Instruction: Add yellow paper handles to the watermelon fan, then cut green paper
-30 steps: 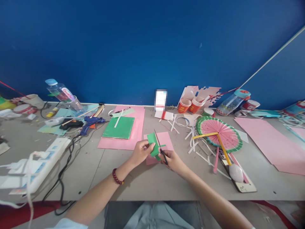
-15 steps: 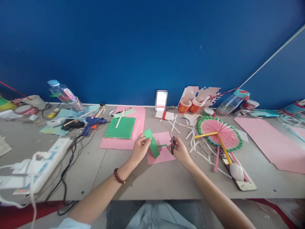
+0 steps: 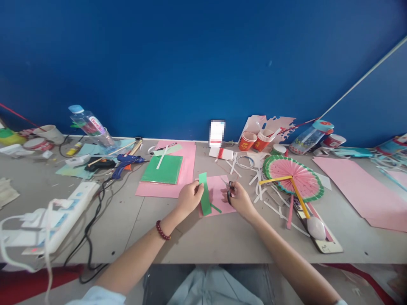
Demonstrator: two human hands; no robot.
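Observation:
A green paper strip (image 3: 205, 195) is pinched in my left hand (image 3: 190, 197), held over a square of pink paper (image 3: 219, 186). My right hand (image 3: 242, 201) has its fingers through the handles of black-handled scissors (image 3: 229, 191), whose blades point up and to the left. A narrow green sliver (image 3: 216, 208) lies on the pink paper just right of the strip. Left of my hands, a stack of green paper (image 3: 162, 170) rests on a larger pink sheet (image 3: 188, 161).
On the right lie a watermelon-patterned paper fan (image 3: 294, 178), white paper strips (image 3: 254, 178) and red paper cups (image 3: 247, 141). At left are a blue glue gun (image 3: 127, 163), a white power strip (image 3: 71, 212) with cables and a tilted bottle (image 3: 92, 125). A blue wall (image 3: 203, 67) stands behind.
The green strip has turned more upright in my left hand. The narrow green sliver, earlier stretched toward my right hand, now lies lower and slants down. The scissors have shifted slightly.

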